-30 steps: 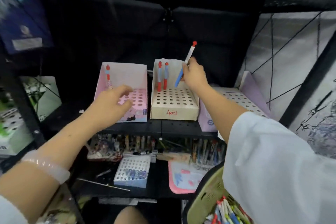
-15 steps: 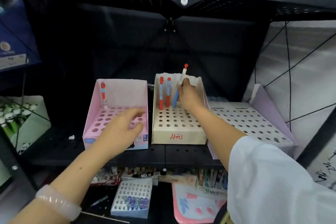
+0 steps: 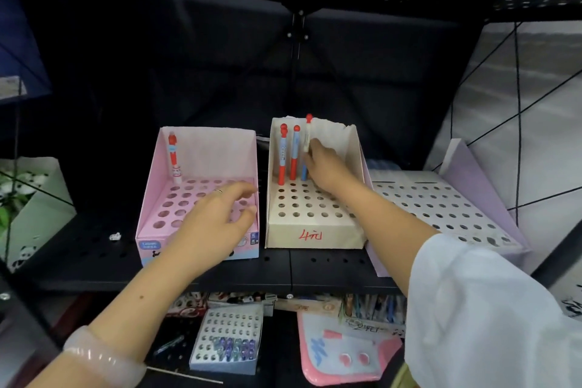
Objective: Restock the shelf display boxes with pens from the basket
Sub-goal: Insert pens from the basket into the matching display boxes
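— Where is the pen you are working with?

— My right hand (image 3: 324, 164) has its grip pinched round a blue-and-white pen (image 3: 306, 148) with a red cap. It stands nearly upright at the back row of the beige box (image 3: 315, 235), just beside two red-capped pens (image 3: 289, 154) already seated in their holes. I cannot tell whether its tip is fully down in a hole, since my fingers cover the lower part.

— And your other hand?

— My left hand (image 3: 217, 227) hangs over the front of the pink box (image 3: 204, 148), fingers loosely spread, holding nothing. That grip is relaxed and open. A ring (image 3: 218, 190) shows on one finger and a pale bangle (image 3: 100, 359) on the wrist.

— What is in the pink box?

— One red pen (image 3: 173, 156) standing in the back left corner.

— Anything else on the shelf?

— A lilac box (image 3: 447, 208) with many holes lies to the right, touching the beige one. The black shelf (image 3: 283, 271) carries all three. Below it sit a small white tray (image 3: 226, 340) with a few purple pieces in it and a pink-edged board (image 3: 343, 353). The basket I cannot make out clearly.
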A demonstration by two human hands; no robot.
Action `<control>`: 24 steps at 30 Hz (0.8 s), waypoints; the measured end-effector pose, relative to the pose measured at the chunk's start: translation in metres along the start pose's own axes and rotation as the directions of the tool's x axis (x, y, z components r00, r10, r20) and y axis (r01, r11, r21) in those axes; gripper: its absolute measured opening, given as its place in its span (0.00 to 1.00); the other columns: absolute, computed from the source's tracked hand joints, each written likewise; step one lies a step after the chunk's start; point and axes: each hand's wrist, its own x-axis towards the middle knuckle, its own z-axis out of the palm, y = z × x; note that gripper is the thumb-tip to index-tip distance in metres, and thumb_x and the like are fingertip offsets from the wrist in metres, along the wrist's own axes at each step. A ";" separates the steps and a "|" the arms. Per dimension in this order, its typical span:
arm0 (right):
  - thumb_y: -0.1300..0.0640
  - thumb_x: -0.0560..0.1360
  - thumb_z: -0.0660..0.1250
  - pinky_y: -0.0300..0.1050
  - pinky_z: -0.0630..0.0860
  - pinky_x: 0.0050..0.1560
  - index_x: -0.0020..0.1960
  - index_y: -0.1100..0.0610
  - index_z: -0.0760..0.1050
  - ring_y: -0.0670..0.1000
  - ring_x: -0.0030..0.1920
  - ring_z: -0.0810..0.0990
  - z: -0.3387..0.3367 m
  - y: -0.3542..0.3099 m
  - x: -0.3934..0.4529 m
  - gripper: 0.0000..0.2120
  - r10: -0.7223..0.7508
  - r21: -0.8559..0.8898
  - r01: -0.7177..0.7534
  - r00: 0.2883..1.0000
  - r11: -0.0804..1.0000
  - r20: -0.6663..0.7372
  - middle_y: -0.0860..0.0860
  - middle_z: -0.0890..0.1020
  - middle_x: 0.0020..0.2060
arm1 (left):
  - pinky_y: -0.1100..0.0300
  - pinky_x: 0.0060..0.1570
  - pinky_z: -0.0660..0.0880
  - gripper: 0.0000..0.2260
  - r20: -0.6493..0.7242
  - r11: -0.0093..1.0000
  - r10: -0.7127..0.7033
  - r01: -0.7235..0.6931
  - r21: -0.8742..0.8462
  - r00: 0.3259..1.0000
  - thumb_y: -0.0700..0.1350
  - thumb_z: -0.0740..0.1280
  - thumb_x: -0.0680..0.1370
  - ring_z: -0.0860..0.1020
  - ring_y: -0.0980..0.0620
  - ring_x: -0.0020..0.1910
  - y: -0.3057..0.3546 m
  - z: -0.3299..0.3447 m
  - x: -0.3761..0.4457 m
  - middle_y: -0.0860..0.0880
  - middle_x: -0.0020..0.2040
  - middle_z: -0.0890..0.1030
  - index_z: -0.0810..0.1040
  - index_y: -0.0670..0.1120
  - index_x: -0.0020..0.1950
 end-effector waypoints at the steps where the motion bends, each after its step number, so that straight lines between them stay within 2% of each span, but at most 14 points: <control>1: 0.53 0.82 0.52 0.44 0.71 0.41 0.59 0.59 0.66 0.51 0.42 0.75 0.004 0.001 -0.002 0.12 -0.007 -0.013 0.007 1.000 1.000 0.025 0.54 0.77 0.46 | 0.62 0.54 0.64 0.15 -0.001 1.000 0.005 -0.005 0.016 1.000 0.46 0.60 0.79 0.70 0.57 0.60 0.001 0.000 -0.001 0.56 0.64 0.74 0.71 0.53 0.66; 4: 0.53 0.80 0.56 0.42 0.70 0.44 0.59 0.60 0.70 0.50 0.43 0.73 0.002 -0.002 -0.007 0.13 0.019 -0.011 -0.019 0.999 1.000 0.039 0.55 0.78 0.50 | 0.59 0.56 0.66 0.17 0.025 0.993 0.021 -0.024 0.113 0.999 0.46 0.60 0.78 0.71 0.51 0.61 0.004 0.000 -0.004 0.51 0.63 0.75 0.70 0.50 0.67; 8: 0.53 0.79 0.59 0.45 0.75 0.44 0.62 0.60 0.69 0.52 0.43 0.77 -0.007 -0.007 -0.030 0.15 0.058 0.013 -0.058 0.998 0.998 -0.018 0.54 0.79 0.49 | 0.55 0.54 0.66 0.18 0.027 0.892 0.053 -0.059 0.447 0.998 0.49 0.59 0.78 0.74 0.46 0.57 0.011 0.007 -0.012 0.47 0.57 0.78 0.71 0.46 0.66; 10: 0.51 0.79 0.57 0.48 0.75 0.53 0.65 0.59 0.68 0.55 0.52 0.78 -0.001 -0.007 -0.054 0.18 -0.002 -0.062 0.004 0.999 0.998 0.041 0.56 0.78 0.55 | 0.54 0.56 0.65 0.19 0.033 0.847 0.004 -0.020 0.531 0.999 0.52 0.56 0.79 0.73 0.47 0.58 0.015 0.016 -0.014 0.48 0.59 0.77 0.69 0.46 0.66; 11: 0.50 0.79 0.55 0.49 0.71 0.59 0.68 0.58 0.66 0.56 0.59 0.75 0.005 -0.006 -0.066 0.21 -0.027 -0.125 0.039 0.995 0.991 0.095 0.57 0.76 0.61 | 0.54 0.56 0.64 0.19 0.037 0.831 -0.018 -0.005 0.557 0.999 0.53 0.55 0.79 0.73 0.47 0.59 0.015 0.021 -0.014 0.48 0.59 0.77 0.69 0.46 0.66; 12: 0.49 0.80 0.53 0.49 0.66 0.64 0.71 0.58 0.64 0.56 0.64 0.71 0.011 -0.004 -0.077 0.22 -0.044 -0.176 0.067 0.991 0.982 0.130 0.57 0.72 0.65 | 0.53 0.57 0.63 0.18 0.047 0.818 -0.029 -0.003 0.575 0.998 0.53 0.55 0.79 0.72 0.47 0.59 0.015 0.024 -0.014 0.48 0.59 0.77 0.70 0.46 0.64; 14: 0.49 0.81 0.50 0.49 0.62 0.68 0.72 0.57 0.63 0.56 0.68 0.66 0.017 -0.004 -0.092 0.23 -0.069 -0.212 0.093 0.991 0.973 0.118 0.57 0.69 0.68 | 0.53 0.61 0.59 0.17 0.066 0.805 0.009 -0.046 0.592 0.998 0.53 0.56 0.79 0.71 0.47 0.59 0.010 0.026 -0.016 0.49 0.58 0.78 0.73 0.46 0.62; 17: 0.50 0.80 0.50 0.49 0.62 0.67 0.72 0.57 0.63 0.57 0.67 0.67 0.021 -0.010 -0.102 0.22 -0.085 -0.197 0.102 0.992 0.975 0.093 0.57 0.69 0.67 | 0.51 0.65 0.57 0.14 0.078 0.840 0.147 -0.166 0.517 0.986 0.48 0.63 0.76 0.75 0.44 0.56 -0.006 0.017 -0.018 0.46 0.55 0.81 0.78 0.44 0.58; 21: 0.51 0.80 0.51 0.49 0.64 0.66 0.70 0.58 0.65 0.57 0.65 0.69 0.020 -0.024 -0.108 0.21 -0.103 -0.193 0.121 0.990 0.974 0.101 0.57 0.71 0.65 | 0.54 0.62 0.58 0.15 0.158 0.846 0.143 -0.204 0.492 0.977 0.49 0.64 0.77 0.73 0.46 0.58 -0.014 0.003 -0.018 0.48 0.58 0.79 0.76 0.46 0.61; 23: 0.53 0.80 0.53 0.49 0.68 0.63 0.66 0.59 0.70 0.55 0.62 0.72 0.007 -0.024 -0.112 0.19 -0.149 -0.075 0.150 0.989 0.986 0.022 0.57 0.74 0.63 | 0.52 0.61 0.59 0.17 0.122 0.855 0.134 -0.177 0.487 0.983 0.49 0.64 0.77 0.74 0.45 0.57 -0.008 0.005 -0.020 0.47 0.59 0.78 0.74 0.45 0.63; 24: 0.55 0.80 0.55 0.48 0.72 0.57 0.62 0.59 0.74 0.54 0.57 0.75 -0.004 -0.018 -0.114 0.16 -0.155 -0.005 0.155 0.984 0.988 -0.089 0.55 0.77 0.58 | 0.51 0.60 0.61 0.18 0.087 0.870 0.123 -0.149 0.471 0.989 0.49 0.65 0.77 0.76 0.43 0.55 -0.003 0.006 -0.022 0.46 0.58 0.79 0.73 0.44 0.65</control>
